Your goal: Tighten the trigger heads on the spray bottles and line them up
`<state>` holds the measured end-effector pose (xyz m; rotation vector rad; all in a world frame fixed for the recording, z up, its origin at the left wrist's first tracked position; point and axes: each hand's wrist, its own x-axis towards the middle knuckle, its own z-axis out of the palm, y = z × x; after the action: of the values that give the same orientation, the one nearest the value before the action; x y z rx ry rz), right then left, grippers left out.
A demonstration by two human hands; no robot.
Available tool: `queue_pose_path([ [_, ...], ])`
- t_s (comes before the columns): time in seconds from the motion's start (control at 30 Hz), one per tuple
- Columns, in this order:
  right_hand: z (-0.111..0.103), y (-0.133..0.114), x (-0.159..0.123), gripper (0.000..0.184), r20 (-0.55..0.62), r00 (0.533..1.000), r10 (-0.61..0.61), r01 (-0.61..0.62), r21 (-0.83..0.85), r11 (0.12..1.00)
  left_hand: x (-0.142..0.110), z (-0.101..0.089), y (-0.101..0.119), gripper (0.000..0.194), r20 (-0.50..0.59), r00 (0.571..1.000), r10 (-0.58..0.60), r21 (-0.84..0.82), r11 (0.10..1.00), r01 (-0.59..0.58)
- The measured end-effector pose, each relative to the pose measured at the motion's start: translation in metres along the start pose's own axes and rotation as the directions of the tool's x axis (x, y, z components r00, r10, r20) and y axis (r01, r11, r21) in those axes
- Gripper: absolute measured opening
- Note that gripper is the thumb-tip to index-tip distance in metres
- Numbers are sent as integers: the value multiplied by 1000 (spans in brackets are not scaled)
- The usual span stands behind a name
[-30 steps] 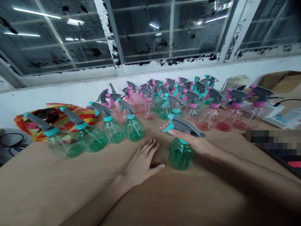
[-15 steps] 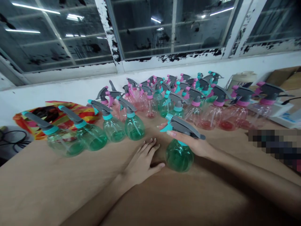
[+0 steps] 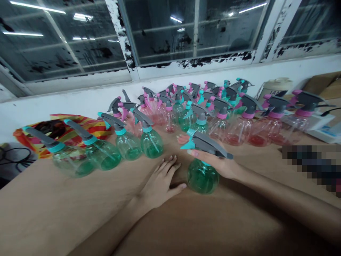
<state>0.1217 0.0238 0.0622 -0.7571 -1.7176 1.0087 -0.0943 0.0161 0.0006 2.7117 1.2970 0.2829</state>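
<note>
A green spray bottle [image 3: 202, 176] with a grey and teal trigger head stands on the brown table [image 3: 66, 209] in front of me. My right hand [image 3: 215, 161] is wrapped round its neck just under the trigger head. My left hand [image 3: 160, 185] lies flat on the table just left of the bottle, fingers stretched out, thumb nearly touching its base. A row of several green spray bottles [image 3: 150, 142] stands to the left behind my left hand.
Many pink and green spray bottles [image 3: 221, 121] crowd the back of the table under the window. A red and yellow striped bag [image 3: 87, 128] lies at the far left. A cream jug [image 3: 274, 87], a white device [image 3: 322, 128] and a cardboard box [image 3: 322, 83] sit at the right.
The green bottle in my right hand has shifted slightly left and nearer my left thumb. My left hand has stayed flat in place.
</note>
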Motion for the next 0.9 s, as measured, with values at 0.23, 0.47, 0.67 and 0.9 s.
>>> queue_pose_path([
  [0.23,-1,6,0,40,24,1000,15,-16,33,999,0,2,-1,66,-4,1000,18,57,998,-17],
  [0.47,-3,3,1,32,24,1000,-14,15,-12,1000,0,1,-1,66,-18,1000,23,79,997,-22],
  [0.67,-3,4,1,32,41,998,-44,44,1,999,-1,1,0,65,-21,999,33,76,997,-31],
  [0.9,-4,6,-1,21,-1,999,-41,41,-106,994,0,-1,1,65,-3,1000,23,73,997,-23],
])
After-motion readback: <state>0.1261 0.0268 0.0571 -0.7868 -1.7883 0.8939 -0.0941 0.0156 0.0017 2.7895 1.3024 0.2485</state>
